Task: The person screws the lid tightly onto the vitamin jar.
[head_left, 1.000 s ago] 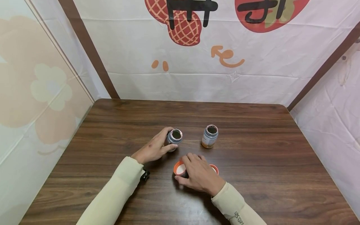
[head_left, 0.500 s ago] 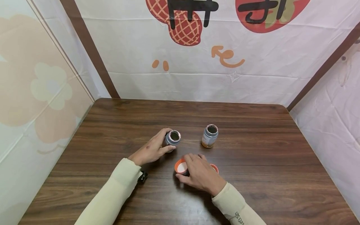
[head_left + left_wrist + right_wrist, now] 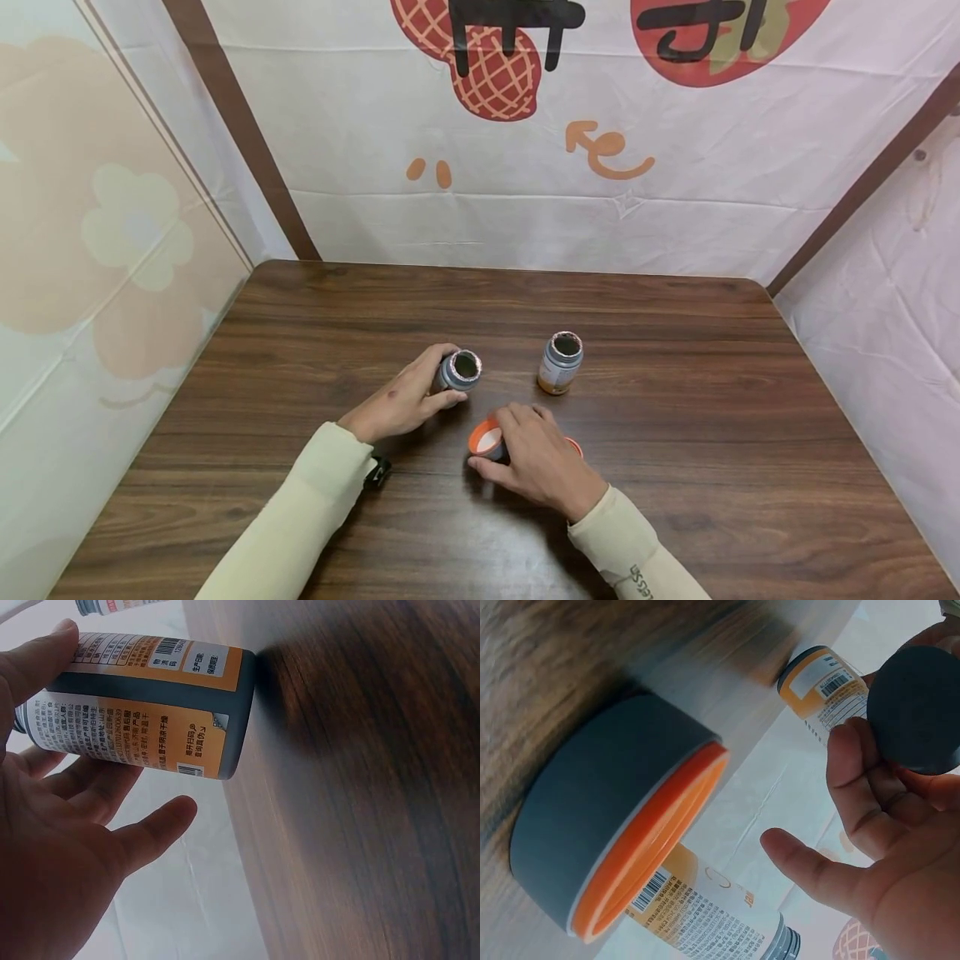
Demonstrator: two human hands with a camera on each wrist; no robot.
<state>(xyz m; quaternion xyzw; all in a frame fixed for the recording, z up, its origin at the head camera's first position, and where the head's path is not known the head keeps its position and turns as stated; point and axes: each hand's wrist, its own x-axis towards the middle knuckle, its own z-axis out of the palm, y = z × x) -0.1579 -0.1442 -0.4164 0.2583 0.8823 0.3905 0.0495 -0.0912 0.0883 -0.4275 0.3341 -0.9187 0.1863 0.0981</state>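
My left hand (image 3: 405, 400) grips a grey bottle (image 3: 142, 705) with an orange and white label, its mouth uncapped. The bottle's base is close to the table; whether it touches is unclear. Between thumb and fingers, my right hand (image 3: 542, 458) holds a dark grey cap (image 3: 915, 709), its orange-rimmed inside tilted upward in the head view. Beside that hand a second such cap (image 3: 607, 802) sits on the table, orange inside up, mostly covered by the hand in the head view. A second uncapped bottle (image 3: 560, 364) stands upright to the right of the held one.
The brown wood-grain table (image 3: 712, 400) lies under everything. Behind it hangs a white printed cloth (image 3: 360, 125), with more cloth along the left and right sides. A black strap piece (image 3: 377, 472) shows at the left wrist.
My left hand has shifted slightly left and toward me with the bottle. In my right hand the cap has moved slightly away from me and tilts more. The standing bottle stays put.
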